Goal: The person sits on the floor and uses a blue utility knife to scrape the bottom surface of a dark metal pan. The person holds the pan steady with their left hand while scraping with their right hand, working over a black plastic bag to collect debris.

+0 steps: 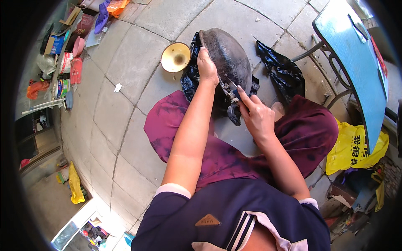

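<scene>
A dark, sooty round-bottomed metal pan (230, 51) stands tilted on its side before me, its blackened outer face to the right. My left hand (207, 67) grips its rim on the left. In my right hand (256, 113) is a small blade with a dark blue handle (236, 93), index finger laid along it, the tip close to the pan's lower surface. Greyish scraps and crumpled black plastic (189, 78) lie under and beside the pan. A cream enamel bowl (176, 57) with a dark-stained bottom is left of the pan.
At right stands a blue-topped table (348, 53) with metal legs; black plastic (279, 69) lies near it, and a yellow bag (345, 147) below. Shelves with tubs, boxes and red gloves (76, 70) line the left. A white scrap (117, 88) lies on the paved floor (122, 56).
</scene>
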`<state>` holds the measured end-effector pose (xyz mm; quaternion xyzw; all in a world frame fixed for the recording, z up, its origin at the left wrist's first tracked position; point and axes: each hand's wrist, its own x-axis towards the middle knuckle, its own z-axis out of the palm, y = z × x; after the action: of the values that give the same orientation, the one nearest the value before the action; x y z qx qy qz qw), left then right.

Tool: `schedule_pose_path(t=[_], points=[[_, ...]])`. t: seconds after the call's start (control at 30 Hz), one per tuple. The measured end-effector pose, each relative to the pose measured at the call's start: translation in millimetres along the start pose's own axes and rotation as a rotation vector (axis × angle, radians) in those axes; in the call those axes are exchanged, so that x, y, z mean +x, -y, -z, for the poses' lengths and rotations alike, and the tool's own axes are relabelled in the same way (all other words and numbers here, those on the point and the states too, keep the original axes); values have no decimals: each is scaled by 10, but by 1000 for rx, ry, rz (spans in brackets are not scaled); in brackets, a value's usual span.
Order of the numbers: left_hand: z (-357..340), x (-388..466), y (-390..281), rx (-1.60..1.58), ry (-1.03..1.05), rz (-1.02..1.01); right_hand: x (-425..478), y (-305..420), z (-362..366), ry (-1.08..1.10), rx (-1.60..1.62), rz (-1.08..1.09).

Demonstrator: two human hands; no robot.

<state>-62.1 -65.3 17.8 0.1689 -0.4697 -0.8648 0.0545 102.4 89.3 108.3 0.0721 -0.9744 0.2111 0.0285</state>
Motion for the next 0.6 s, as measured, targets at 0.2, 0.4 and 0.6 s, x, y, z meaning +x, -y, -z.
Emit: schedule_pose_path(t=[0.2, 0.4, 0.6], points=[[-73, 18, -7, 8, 22, 20, 323, 138, -43, -75, -12, 0], [79, 170, 237, 41, 23, -49, 23, -38, 35, -8, -54, 8], [48, 135, 234, 103, 6, -63, 331, 61, -60, -83, -18, -3]])
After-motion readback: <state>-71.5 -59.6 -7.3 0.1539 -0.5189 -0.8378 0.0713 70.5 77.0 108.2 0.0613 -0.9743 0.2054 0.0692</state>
